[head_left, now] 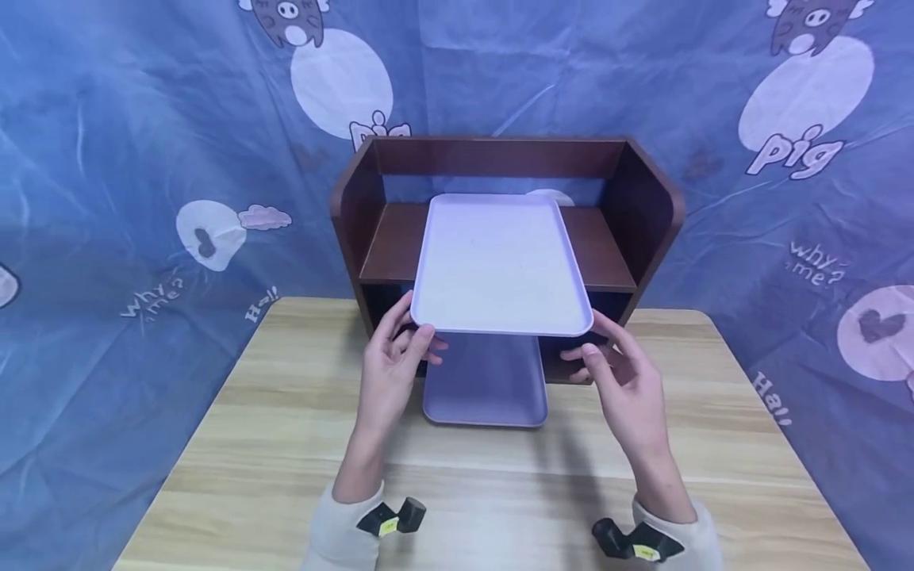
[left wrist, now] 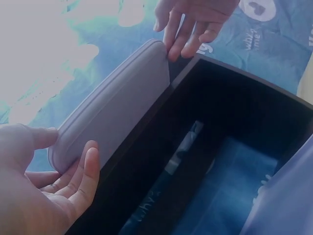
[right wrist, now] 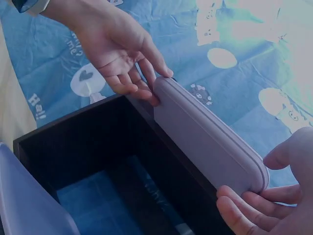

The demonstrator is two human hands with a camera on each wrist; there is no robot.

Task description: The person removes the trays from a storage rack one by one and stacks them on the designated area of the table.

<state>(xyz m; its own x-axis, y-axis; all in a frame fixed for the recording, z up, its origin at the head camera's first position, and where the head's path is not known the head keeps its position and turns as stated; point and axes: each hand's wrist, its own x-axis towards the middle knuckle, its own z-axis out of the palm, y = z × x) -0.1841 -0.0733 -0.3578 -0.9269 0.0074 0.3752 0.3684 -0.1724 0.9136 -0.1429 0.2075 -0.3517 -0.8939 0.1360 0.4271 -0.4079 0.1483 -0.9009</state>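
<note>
A pale lilac rectangular tray [head_left: 500,266] lies across the upper board of a dark brown two-tier shelf [head_left: 500,155], its near end jutting out over the front edge. My left hand [head_left: 385,381] pinches the tray's front left corner, thumb by the rim and fingers beneath. At the front right corner my right hand [head_left: 631,388] holds it the same way. Both wrist views show the tray's underside [left wrist: 115,110] between the two hands. A second lilac tray [head_left: 485,385] sits below, in the lower tier, and sticks out over the table.
The shelf stands at the back of a light wooden table [head_left: 286,412]. Behind and beside it hangs a blue cloth [head_left: 128,119] printed with pigs and lettering. The shelf's side panels [head_left: 646,202] rise left and right of the upper tray.
</note>
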